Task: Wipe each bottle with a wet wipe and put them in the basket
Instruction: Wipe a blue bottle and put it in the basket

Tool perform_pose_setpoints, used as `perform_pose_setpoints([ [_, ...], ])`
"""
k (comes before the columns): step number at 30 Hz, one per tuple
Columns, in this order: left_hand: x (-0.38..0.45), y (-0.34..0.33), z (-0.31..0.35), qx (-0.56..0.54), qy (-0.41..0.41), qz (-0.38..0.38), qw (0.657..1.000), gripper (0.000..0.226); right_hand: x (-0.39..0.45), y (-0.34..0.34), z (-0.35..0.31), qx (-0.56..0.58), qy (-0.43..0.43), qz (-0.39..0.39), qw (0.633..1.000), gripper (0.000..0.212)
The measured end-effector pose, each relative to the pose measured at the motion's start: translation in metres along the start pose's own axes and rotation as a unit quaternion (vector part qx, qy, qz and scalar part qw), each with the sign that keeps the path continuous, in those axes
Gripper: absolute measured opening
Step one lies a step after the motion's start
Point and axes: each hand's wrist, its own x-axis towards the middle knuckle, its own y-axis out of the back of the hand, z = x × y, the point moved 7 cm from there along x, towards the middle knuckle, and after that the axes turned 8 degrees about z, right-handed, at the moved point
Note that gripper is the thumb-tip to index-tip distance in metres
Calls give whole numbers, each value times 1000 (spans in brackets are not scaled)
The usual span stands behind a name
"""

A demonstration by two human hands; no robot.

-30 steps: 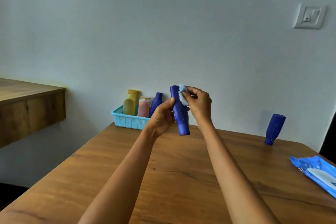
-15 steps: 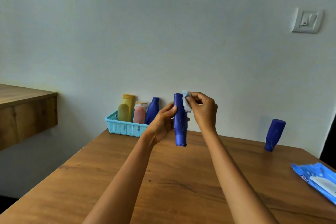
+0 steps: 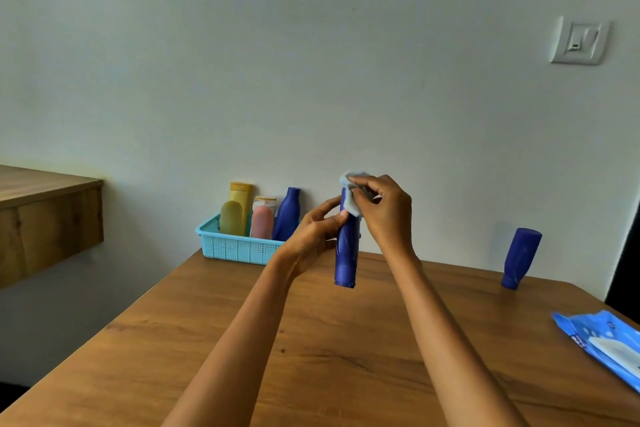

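Observation:
My left hand (image 3: 313, 236) grips a dark blue bottle (image 3: 346, 253) held upright above the wooden table (image 3: 311, 357). My right hand (image 3: 384, 211) pinches a pale wet wipe (image 3: 353, 196) against the bottle's top end. A light blue basket (image 3: 235, 246) at the table's far edge holds a yellow tube (image 3: 239, 204), a pink bottle (image 3: 262, 220) and a blue bottle (image 3: 288, 215). Another dark blue bottle (image 3: 521, 256) stands cap down at the far right, leaning on the wall.
A blue wet wipe pack (image 3: 602, 343) lies at the table's right edge. A wooden shelf (image 3: 45, 215) juts from the wall on the left. A wall switch (image 3: 580, 40) is high on the right.
The bottle has turned from tilted to upright. My right hand has slid the wipe up over the bottle's top end. The camera has tipped upward slightly.

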Motion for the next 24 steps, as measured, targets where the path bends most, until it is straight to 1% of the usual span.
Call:
perform_pose_setpoints([
  [4,2,10,9,-114,-24,30,993,53,-4,-11,-2,35,-11,-71,997,14],
  [6,1,14,10,-134,-25,39,990,50,-6,-15,2,26,-16,-94,995,11],
  [8,-1,12,7,-132,-19,28,991,48,-6,-12,6,-10,-19,-71,997,10],
  [10,-3,6,4,-129,-3,-2,992,49,-5,-5,9,-32,-28,-16,999,11],
  [12,-4,0,5,-130,1,-30,991,47,-5,1,4,-34,-7,28,999,15],
  [13,-4,0,6,-131,-4,-33,991,44,-6,1,-1,-29,15,32,999,16],
  [15,-2,5,11,-141,-21,-11,990,40,-8,-6,-13,0,51,4,999,16],
  [17,-2,15,14,-167,-36,24,985,39,-12,-17,-20,33,58,-53,996,14],
  [20,-3,31,15,-194,-47,66,978,35,-16,-30,-14,39,31,-143,989,6],
  [21,-3,34,15,-196,-48,72,977,33,-17,-31,-8,37,14,-160,986,6],
  [22,-4,36,15,-194,-46,72,977,33,-17,-30,-3,34,-3,-161,986,7],
  [24,-4,30,15,-170,-31,55,983,42,-15,-21,7,27,-27,-121,992,9],
])
